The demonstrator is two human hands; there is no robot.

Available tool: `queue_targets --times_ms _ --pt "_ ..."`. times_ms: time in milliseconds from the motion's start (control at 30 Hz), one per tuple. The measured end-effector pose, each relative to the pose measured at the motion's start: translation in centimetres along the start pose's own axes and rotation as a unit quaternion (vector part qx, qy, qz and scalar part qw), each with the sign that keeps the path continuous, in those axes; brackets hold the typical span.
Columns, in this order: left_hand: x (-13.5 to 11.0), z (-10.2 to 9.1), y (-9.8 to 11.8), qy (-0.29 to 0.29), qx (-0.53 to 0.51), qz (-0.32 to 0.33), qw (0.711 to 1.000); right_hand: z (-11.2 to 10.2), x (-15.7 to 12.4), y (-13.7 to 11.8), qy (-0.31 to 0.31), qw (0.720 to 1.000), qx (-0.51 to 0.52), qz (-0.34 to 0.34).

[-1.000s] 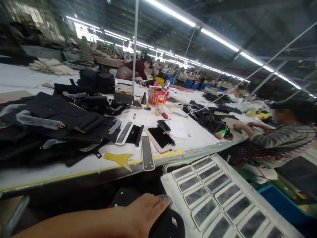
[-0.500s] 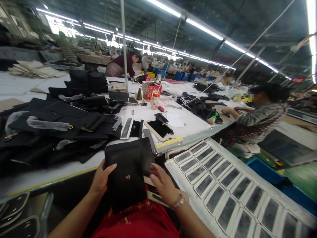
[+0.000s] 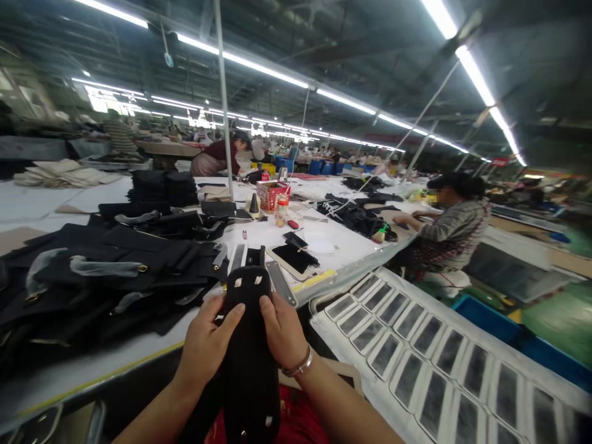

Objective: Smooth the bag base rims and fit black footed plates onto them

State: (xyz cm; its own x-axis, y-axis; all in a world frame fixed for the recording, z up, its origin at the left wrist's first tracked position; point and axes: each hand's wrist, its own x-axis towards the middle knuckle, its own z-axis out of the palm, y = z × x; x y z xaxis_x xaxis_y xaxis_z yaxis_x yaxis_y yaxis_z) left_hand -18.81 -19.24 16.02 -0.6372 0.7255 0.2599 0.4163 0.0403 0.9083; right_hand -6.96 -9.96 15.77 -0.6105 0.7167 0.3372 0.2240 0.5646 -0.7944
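Observation:
Upright in front of my body, a black bag piece shows a long narrow face with rounded top corners. Small pale marks dot that face near its top and bottom. My left hand grips its left edge, thumb lying on the front. On the opposite edge, my right hand is closed with its thumb near the top; a silver-coloured bracelet circles that wrist. The fingers behind the piece are hidden. Just beyond its top lie a pale-edged strip and a grey metal-looking bar on the table.
A heap of black bag parts covers the table's left side. Rows of pale-bordered dark panels lie on a board at my right. A red box and a jar stand further back. A co-worker sits at right.
The bag piece has turned from its broad face with a gold-coloured clasp to a narrow face. My right hand, blurred and apart before, now grips its right edge. The view has shifted slightly.

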Motion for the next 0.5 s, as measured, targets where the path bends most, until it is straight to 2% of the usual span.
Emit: queue_targets --times_ms 100,233,333,400,500 --pt "-0.5 1.6 0.1 -0.007 -0.003 0.03 1.0 -1.5 -0.3 0.4 0.04 0.996 -0.073 0.006" --pt "-2.0 3.6 0.0 -0.032 -0.006 0.066 0.997 -3.8 -1.6 1.1 0.025 0.996 -0.085 0.013" --pt "-2.6 4.8 0.2 -0.044 -0.064 0.057 0.995 -5.1 -2.8 2.1 0.013 0.999 -0.052 0.007" --pt "-2.4 5.2 0.5 -0.075 -0.118 0.039 0.989 -5.7 -3.6 2.8 0.012 1.0 -0.008 0.004" --pt "-1.6 5.6 1.1 -0.166 -0.15 0.036 0.974 -6.2 -4.6 3.9 0.025 0.997 0.063 0.022"
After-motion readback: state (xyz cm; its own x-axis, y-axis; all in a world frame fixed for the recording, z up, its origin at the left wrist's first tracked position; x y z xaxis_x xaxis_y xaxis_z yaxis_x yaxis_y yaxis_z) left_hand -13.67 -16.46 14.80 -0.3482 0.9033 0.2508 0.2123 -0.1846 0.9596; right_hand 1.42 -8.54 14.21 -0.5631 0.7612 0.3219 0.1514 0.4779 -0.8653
